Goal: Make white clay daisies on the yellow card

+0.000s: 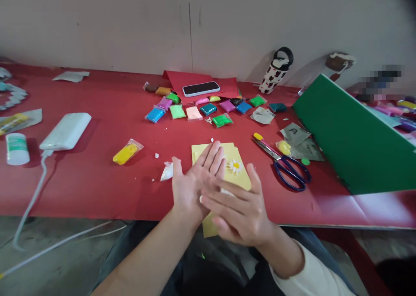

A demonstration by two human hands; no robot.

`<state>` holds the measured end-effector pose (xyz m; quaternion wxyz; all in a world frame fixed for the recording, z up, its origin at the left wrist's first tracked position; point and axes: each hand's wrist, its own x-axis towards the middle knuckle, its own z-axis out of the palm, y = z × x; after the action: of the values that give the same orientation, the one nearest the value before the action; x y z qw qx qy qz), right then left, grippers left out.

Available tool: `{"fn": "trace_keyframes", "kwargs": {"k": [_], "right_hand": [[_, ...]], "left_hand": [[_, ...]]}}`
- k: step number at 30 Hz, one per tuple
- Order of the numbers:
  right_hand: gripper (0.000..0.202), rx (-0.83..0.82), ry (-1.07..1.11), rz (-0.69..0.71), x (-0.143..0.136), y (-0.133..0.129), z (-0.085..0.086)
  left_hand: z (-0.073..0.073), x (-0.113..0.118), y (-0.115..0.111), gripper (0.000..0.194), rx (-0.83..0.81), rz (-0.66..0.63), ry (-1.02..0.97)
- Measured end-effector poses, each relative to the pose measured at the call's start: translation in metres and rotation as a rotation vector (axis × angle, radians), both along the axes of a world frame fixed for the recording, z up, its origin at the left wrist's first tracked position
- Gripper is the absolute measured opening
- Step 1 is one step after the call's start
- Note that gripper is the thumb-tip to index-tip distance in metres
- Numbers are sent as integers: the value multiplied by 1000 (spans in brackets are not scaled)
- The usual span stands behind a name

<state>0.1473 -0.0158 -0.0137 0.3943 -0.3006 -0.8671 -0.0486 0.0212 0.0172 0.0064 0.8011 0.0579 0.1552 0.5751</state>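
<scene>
My left hand (pixel 190 187) is held palm up with its fingers stretched out. Over its palm lie the straight fingers of my right hand (pixel 248 213), thumb apart. A small white piece of clay (pixel 201 198) peeks out between the left palm and the right fingers; the rest of it is hidden. Beneath both hands is a stack of yellow paper (pixel 243 180) with a white daisy (pixel 235 166) with a yellow centre on it. Beside my left thumb rests a white clay packet (pixel 167 171).
Blue-handled scissors (pixel 282 161) lie right of the paper. A yellow clay packet (pixel 126 153) is to the left, near a white power bank (pixel 66 131). Several coloured packets (pixel 208 109) and a phone (pixel 201 89) lie behind. A green board (pixel 357 144) stands at right.
</scene>
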Motion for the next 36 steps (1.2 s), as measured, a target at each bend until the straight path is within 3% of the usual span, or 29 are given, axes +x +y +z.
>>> {"fn": "trace_keyframes", "kwargs": {"k": [2,6,9,12,16,25,36], "right_hand": [[31,-20,-18,59,1,0,0],[32,-27,-38,-117,3,2,-3],[33,20,-44,-112,5,2,-5],[40,2,-69,-215,3,0,-8],[42,19,-95,-161,-1,-4,-11],[42,-38,-87,-268,-2,-5,-11],[36,-87,-94,-210,0,-5,-5]], "left_hand": [[-1,1,-1,86,-14,-10,5],[-2,0,-3,82,-11,-44,5],[0,0,-4,81,20,-44,-10],[2,0,-4,83,9,-54,-19],[2,1,-3,82,30,-37,-7],[1,-1,-3,85,48,-42,-21],[-3,3,-3,81,67,-59,-13]]}}
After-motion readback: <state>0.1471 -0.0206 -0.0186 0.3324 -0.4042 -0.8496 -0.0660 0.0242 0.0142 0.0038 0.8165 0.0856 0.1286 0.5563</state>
